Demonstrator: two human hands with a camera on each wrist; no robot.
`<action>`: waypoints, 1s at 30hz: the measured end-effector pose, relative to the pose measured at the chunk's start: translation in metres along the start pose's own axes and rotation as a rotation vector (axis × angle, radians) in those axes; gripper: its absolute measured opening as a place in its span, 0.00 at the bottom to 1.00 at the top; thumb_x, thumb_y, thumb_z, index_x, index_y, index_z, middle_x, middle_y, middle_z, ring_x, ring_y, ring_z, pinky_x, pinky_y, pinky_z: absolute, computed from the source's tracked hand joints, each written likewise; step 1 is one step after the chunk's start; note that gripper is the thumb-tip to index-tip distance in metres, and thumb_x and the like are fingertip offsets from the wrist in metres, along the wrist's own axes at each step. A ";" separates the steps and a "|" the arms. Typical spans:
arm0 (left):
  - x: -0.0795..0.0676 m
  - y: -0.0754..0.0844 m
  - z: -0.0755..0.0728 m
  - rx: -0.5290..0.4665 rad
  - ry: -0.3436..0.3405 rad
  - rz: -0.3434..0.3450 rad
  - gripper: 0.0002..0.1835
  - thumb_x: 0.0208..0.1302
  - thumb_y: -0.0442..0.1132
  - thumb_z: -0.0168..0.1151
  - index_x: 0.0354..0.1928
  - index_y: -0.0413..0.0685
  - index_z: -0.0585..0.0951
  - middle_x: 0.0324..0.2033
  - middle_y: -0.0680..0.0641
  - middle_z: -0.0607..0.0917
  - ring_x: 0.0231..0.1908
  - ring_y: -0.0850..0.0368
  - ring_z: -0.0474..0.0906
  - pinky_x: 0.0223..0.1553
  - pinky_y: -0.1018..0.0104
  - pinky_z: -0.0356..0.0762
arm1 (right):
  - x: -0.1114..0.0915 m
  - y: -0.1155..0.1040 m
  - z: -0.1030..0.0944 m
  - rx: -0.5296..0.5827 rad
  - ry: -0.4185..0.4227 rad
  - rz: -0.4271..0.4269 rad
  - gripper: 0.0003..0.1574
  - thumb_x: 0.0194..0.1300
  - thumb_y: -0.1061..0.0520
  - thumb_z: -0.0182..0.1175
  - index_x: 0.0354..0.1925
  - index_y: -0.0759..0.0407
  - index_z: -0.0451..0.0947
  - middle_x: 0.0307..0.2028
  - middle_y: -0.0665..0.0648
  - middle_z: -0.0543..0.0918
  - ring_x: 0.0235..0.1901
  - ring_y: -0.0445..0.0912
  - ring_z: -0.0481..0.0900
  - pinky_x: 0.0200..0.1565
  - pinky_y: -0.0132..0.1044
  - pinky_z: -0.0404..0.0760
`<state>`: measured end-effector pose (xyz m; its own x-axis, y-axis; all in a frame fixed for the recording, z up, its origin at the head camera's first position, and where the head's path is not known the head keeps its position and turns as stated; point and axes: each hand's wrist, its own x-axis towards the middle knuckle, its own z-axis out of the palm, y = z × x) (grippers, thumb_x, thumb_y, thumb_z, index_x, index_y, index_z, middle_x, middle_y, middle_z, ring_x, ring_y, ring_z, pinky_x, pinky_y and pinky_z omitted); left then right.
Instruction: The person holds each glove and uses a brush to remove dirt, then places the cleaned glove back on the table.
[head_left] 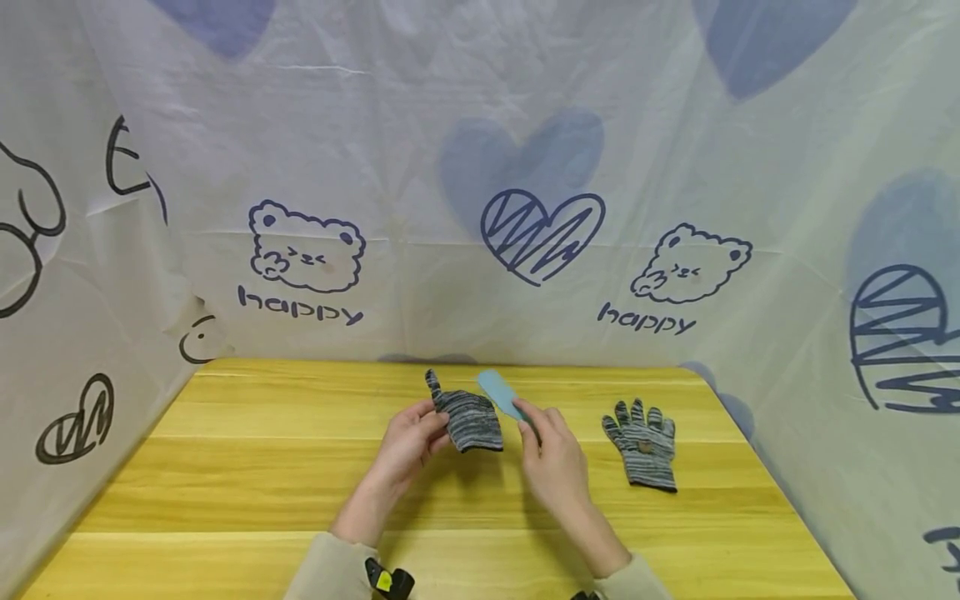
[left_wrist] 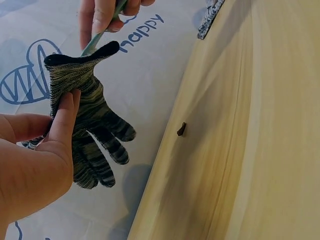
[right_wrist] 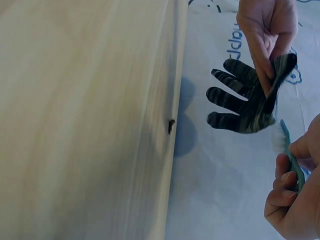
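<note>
Up off the wooden table, my left hand pinches a grey-and-black knit glove between thumb and fingers. The glove's dark-edged cuff points toward my right hand, and its fingers dangle in the left wrist view. That right hand grips a light-blue brush by its handle. White bristles show in the right wrist view, close beside the glove. A matching glove lies flat to the right, fingers away from me, a brown stain on it.
A small dark-brown bit lies on the table. Behind the table's far edge hangs a pale cloth printed with hearts and bears, and more of it stands at both sides.
</note>
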<state>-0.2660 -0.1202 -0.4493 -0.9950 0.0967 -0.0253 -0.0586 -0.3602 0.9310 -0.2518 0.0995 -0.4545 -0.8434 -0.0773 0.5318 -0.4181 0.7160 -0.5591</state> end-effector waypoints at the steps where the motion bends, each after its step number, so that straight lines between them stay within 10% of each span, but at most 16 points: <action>1: 0.000 0.000 0.000 0.001 0.000 -0.001 0.22 0.76 0.24 0.48 0.68 0.19 0.67 0.51 0.37 0.85 0.42 0.64 0.85 0.44 0.77 0.84 | 0.001 0.001 -0.001 0.006 0.005 0.009 0.23 0.76 0.60 0.61 0.66 0.51 0.81 0.36 0.52 0.79 0.24 0.38 0.66 0.23 0.30 0.68; 17: -0.002 -0.003 0.006 0.040 0.007 -0.033 0.27 0.76 0.25 0.50 0.72 0.18 0.60 0.60 0.27 0.79 0.43 0.63 0.84 0.44 0.75 0.84 | -0.002 -0.008 -0.003 0.095 -0.091 -0.028 0.35 0.74 0.47 0.63 0.75 0.47 0.70 0.45 0.57 0.73 0.35 0.44 0.70 0.29 0.33 0.70; 30: -0.006 -0.003 0.008 0.071 -0.100 -0.047 0.25 0.78 0.28 0.48 0.71 0.18 0.63 0.63 0.26 0.77 0.49 0.60 0.84 0.52 0.73 0.83 | -0.009 -0.019 0.005 0.058 -0.169 -0.082 0.60 0.50 0.43 0.84 0.76 0.45 0.68 0.45 0.53 0.70 0.35 0.44 0.72 0.32 0.32 0.74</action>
<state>-0.2595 -0.1119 -0.4489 -0.9780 0.2051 -0.0368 -0.0959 -0.2864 0.9533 -0.2378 0.0829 -0.4523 -0.8485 -0.2525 0.4651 -0.5020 0.6619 -0.5566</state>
